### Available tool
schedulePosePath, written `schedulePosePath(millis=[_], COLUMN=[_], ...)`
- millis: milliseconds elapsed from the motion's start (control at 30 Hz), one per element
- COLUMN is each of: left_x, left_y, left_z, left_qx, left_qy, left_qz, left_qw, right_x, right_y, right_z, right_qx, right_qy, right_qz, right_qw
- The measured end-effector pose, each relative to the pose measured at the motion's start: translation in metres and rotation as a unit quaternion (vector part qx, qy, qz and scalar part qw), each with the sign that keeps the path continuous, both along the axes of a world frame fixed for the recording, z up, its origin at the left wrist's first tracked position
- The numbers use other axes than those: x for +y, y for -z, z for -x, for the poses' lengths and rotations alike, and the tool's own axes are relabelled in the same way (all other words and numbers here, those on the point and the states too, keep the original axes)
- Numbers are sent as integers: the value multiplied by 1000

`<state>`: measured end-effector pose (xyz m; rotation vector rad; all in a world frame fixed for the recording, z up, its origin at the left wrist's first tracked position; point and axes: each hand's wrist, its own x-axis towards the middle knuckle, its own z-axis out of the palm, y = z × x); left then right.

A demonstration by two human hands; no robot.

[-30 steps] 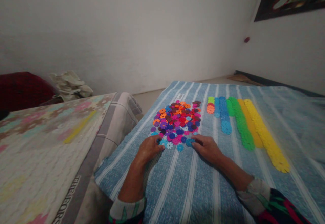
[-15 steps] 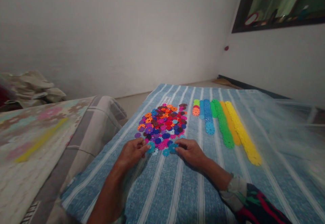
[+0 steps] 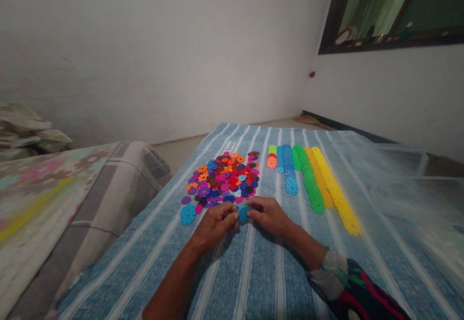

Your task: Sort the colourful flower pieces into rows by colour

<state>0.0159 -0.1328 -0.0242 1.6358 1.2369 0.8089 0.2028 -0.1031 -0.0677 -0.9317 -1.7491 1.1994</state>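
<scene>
A heap of small flower-shaped plastic discs [image 3: 223, 180] in many colours lies on a blue striped cloth [image 3: 261, 267]. My left hand [image 3: 213, 224] and my right hand [image 3: 266, 214] meet at the heap's near edge, fingers pinched together on a blue disc [image 3: 243, 212] between them. Another blue disc [image 3: 187, 214] lies alone to the left of my left hand. Right of the heap are sorted rows: orange [image 3: 271, 162], blue [image 3: 289, 171], green [image 3: 310, 182] and yellow [image 3: 337, 196].
A patterned mattress [image 3: 32, 204] with a grey edge stands to the left, a gap between it and the cloth. Crumpled cloths [image 3: 25, 129] lie at far left. White walls stand behind, with a dark-framed picture [image 3: 391, 10] at upper right.
The view swung right. My left hand moved right and met my right hand at a blue disc. A blue disc now lies alone at the left.
</scene>
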Motion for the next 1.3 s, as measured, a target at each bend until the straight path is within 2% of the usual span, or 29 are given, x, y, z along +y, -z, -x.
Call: schedulePosePath(millis=[167,233,300,367,467,533,633,833,933,1033,1133,1200,1300], left_x=[-1,0,2,4,5,7,9,12,13,14,14,14,13], left_y=[8,11,14,15,16,15,13,10,10,12,14,14,15], left_z=[-6,-5,-3,0,5,9,18,32,41,56,73,82,90], left_qx=[-5,0,3,2,11,18,25,18,43,95,183,246,319], left_qy=[-14,-29,-55,-79,-105,-128,-180,-257,-295,-355,-414,-430,-427], left_qz=[-22,-25,-29,-35,-47,-56,-68,-74,-81,-103,-110,-97,-49], left_qw=[1000,999,998,996,993,990,981,963,951,924,885,863,845], right_x=[11,19,28,36,44,45,44,42,41,41,40,40,41], right_y=[-12,-21,-31,-38,-44,-45,-46,-46,-46,-45,-43,-40,-35], right_z=[-14,-29,-50,-72,-100,-111,-116,-113,-112,-113,-115,-117,-119], right_qx=[-18,-80,-178,-312,-466,-515,-553,-572,-577,-583,-583,-581,-577], right_qy=[-19,-24,28,114,181,202,209,192,198,205,214,215,215], right_qz=[14,0,-44,-96,-86,-72,-58,-45,-36,-32,-44,-56,-69], right_qw=[1000,996,983,938,861,830,805,796,791,785,783,783,785])
